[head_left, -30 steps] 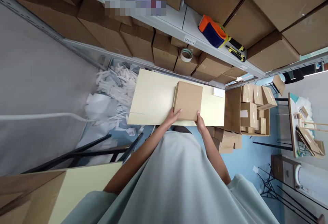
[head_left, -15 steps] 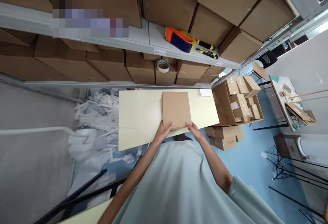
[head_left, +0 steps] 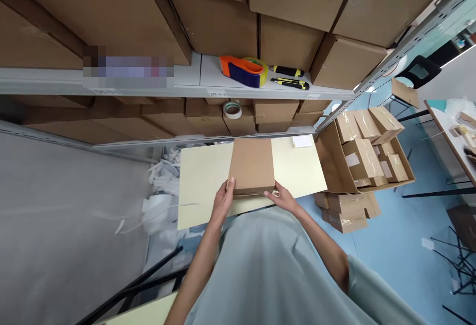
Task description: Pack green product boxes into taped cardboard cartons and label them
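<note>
A closed brown cardboard box (head_left: 252, 164) is over the pale yellow tabletop (head_left: 204, 171), in front of my body. My left hand (head_left: 223, 198) grips its near left corner, thumb on the front edge and fingers along the side. At the near right corner, my right hand (head_left: 281, 198) holds the box low, its thumb against the front face and the other fingers partly hidden. A small pale loop shows beside the right thumb, too small to name. The underside of the box is hidden.
Shelves ahead hold cardboard boxes, a tape dispenser (head_left: 243, 71), two cutters (head_left: 290, 78) and a tape roll (head_left: 232, 110). A white card or pad (head_left: 302, 141) lies at the table's far right. Right stands a large carton (head_left: 330, 159) of small boxes; scrap (head_left: 165, 174) lies left.
My view has tilted up and shifted. The box's front face now shows more fully, and my left hand has moved from its front edge to the left corner.
</note>
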`<state>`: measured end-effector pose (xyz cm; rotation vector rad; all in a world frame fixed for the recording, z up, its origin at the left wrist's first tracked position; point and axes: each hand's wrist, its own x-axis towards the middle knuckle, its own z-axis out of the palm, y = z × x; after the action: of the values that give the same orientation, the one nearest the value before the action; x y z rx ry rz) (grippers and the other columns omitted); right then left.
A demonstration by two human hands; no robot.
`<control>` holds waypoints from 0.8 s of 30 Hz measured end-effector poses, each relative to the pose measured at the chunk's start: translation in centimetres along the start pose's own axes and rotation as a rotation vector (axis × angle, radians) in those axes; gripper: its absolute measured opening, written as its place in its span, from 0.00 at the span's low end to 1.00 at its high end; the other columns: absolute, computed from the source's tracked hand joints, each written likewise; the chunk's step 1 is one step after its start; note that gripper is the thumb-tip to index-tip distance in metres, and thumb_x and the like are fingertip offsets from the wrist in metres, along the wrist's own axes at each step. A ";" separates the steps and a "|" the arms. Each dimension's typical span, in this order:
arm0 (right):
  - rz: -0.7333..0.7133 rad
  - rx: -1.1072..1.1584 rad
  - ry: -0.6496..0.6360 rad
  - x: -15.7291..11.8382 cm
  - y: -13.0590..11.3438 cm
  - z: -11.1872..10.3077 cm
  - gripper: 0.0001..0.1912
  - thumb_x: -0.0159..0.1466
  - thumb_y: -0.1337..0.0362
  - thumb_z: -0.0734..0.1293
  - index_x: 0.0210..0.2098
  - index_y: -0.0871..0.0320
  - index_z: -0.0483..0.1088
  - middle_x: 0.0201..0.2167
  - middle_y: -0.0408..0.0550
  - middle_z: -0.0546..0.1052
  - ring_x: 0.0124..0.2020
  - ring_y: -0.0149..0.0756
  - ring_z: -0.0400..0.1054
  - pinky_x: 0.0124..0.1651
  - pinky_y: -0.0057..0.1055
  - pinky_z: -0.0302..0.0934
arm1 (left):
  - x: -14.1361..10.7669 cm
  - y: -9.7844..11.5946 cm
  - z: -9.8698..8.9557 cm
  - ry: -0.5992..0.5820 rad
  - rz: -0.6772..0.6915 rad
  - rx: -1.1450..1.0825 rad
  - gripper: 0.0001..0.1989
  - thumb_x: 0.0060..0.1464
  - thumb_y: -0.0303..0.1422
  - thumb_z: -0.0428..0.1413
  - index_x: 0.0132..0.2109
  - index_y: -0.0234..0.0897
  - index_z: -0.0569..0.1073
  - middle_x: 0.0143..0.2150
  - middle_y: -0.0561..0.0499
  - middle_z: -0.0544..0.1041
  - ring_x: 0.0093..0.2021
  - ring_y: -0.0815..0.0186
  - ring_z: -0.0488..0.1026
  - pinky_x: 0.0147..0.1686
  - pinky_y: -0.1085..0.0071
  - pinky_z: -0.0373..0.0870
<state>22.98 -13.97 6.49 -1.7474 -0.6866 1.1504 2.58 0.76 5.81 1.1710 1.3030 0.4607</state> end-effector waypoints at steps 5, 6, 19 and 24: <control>-0.149 -0.073 0.018 1.1 -2.8 -4.0 0.38 0.69 0.47 0.73 0.74 0.48 0.67 0.68 0.50 0.79 0.70 0.54 0.72 0.76 0.53 0.62 | -2.0 4.4 2.9 0.170 0.170 0.055 0.29 0.73 0.57 0.47 0.61 0.42 0.79 0.68 0.43 0.79 0.72 0.50 0.71 0.74 0.58 0.63; -0.164 -0.050 0.028 1.5 -3.4 -4.9 0.39 0.69 0.46 0.72 0.76 0.49 0.66 0.68 0.50 0.78 0.72 0.54 0.70 0.76 0.54 0.62 | -2.4 5.4 3.6 0.191 0.210 0.052 0.30 0.73 0.57 0.47 0.63 0.42 0.78 0.69 0.43 0.78 0.72 0.51 0.71 0.74 0.59 0.64; -0.210 -0.446 -0.109 2.6 -6.2 -9.6 0.43 0.72 0.44 0.71 0.80 0.53 0.60 0.77 0.59 0.66 0.76 0.66 0.62 0.77 0.64 0.58 | 0.5 8.9 8.3 0.240 0.116 -0.004 0.37 0.74 0.60 0.43 0.66 0.37 0.79 0.70 0.44 0.78 0.75 0.49 0.68 0.76 0.57 0.62; -0.350 -0.688 -0.049 3.3 -5.6 -7.5 0.47 0.71 0.45 0.74 0.79 0.63 0.58 0.84 0.67 0.47 0.85 0.69 0.34 0.80 0.69 0.47 | 3.0 5.8 8.3 0.271 0.052 -0.103 0.39 0.74 0.61 0.40 0.65 0.37 0.80 0.70 0.43 0.79 0.73 0.51 0.71 0.75 0.58 0.62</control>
<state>31.34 -11.71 11.39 -2.0335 -1.4815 0.7541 12.84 2.25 7.99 1.0845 1.4641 0.7365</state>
